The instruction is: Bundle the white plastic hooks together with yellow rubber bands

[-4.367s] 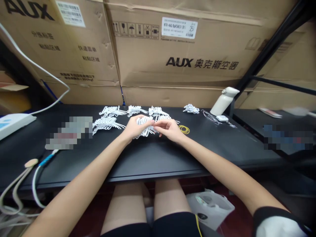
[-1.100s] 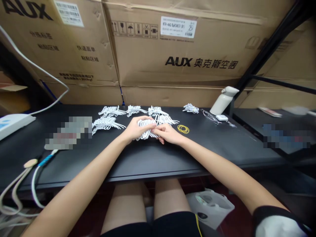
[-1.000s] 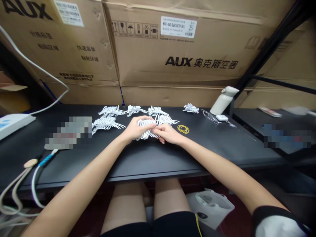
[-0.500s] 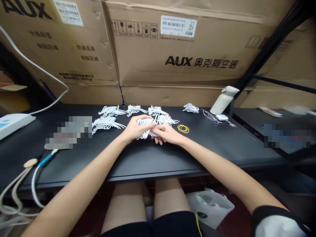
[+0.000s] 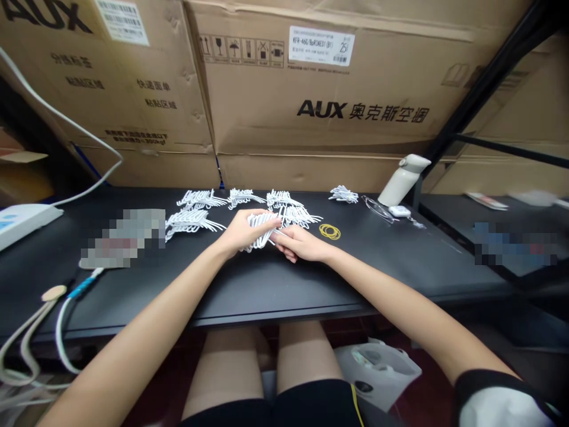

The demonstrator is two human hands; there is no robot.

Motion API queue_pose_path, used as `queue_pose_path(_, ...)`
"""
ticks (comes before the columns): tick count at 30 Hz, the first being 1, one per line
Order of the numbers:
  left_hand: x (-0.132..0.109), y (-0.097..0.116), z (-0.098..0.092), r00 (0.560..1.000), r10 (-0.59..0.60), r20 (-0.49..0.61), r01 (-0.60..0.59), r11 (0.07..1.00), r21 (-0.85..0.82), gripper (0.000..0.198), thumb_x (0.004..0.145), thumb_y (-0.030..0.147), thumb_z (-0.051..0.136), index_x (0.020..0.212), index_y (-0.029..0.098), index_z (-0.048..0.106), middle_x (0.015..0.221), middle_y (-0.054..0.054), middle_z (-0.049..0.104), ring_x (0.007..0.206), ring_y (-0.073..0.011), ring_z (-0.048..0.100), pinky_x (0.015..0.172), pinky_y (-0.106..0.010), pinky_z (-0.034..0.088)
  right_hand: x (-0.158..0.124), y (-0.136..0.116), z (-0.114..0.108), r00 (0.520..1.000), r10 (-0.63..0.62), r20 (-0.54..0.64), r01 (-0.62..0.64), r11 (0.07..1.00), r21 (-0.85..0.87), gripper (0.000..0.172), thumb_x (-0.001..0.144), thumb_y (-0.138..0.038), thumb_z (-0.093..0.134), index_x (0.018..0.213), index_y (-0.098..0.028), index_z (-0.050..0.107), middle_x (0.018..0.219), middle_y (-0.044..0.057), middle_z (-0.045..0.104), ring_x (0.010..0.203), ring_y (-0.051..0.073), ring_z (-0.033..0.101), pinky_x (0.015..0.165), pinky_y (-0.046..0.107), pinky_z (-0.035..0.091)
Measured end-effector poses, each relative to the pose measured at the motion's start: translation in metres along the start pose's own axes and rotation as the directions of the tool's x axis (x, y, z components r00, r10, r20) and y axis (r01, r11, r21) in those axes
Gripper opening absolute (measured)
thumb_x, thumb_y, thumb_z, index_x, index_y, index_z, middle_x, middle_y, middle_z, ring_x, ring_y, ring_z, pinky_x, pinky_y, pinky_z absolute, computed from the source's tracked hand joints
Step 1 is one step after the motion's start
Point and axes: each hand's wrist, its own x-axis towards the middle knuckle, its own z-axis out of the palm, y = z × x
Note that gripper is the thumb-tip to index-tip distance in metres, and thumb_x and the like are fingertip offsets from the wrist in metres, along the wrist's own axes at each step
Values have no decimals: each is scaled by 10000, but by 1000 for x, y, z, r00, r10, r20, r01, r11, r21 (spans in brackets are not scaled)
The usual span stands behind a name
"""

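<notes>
My left hand (image 5: 235,230) is wrapped round a bundle of white bent hooks (image 5: 258,230), its thumb lying across the top. At the right end of that bundle, my right hand (image 5: 303,242) pinches the straight ends of the hooks between thumb and fingers. Both hands are just above the front half of the black table. Behind them lie several more white hook bundles (image 5: 191,222), and a loose pile of white hooks (image 5: 344,194) sits farther right. Yellow rubber bands (image 5: 329,231) rest to the right of my right hand.
Large cardboard boxes (image 5: 355,142) stand along the back of the black table (image 5: 275,293). A white bottle (image 5: 402,181), glasses (image 5: 377,209) and a small white case (image 5: 399,211) are at the right. Leftward are a blurred-out flat object (image 5: 127,237) with a cable and a white power strip (image 5: 26,222).
My right hand has shifted slightly at the hook ends, its fingers curling in closer. The left hand keeps its hold on the bundle in nearly the same place.
</notes>
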Motion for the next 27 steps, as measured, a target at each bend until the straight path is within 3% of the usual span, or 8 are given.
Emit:
queue_pose_path(7, 1, -1, -2, 997, -71, -22, 71, 997, 29, 508, 629, 517, 775, 985, 161, 703, 936, -76, 715, 856, -238, 637, 776, -338, 483, 0, 0, -1, 1000, -8, -8, 7, 999, -45, 496, 923, -554, 426, 598, -180, 430, 405, -73, 412, 371, 72, 465, 475, 201, 386)
queue_pose_path(16, 0, 0, 0, 998, 3, -56, 0, 999, 54, 450, 668, 517, 744, 939, 159, 721, 964, -80, 725, 910, -251, 641, 830, -344, 483, 1, 0, 1, 997, 32, -65, -34, 999, -27, 504, 913, -530, 447, 583, -156, 510, 388, -47, 466, 356, 76, 477, 441, 195, 392)
queue_pose_path(27, 0, 1, -1, 998, -1, -65, 1, 1000, 1, 426, 681, 518, 732, 872, 139, 694, 819, -64, 704, 729, -200, 623, 669, -304, 468, 6, 3, 2, 995, 58, -78, -45, 987, 154, 601, 907, -633, 362, 693, -125, 603, 457, 6, 560, 371, 102, 516, 415, 221, 418)
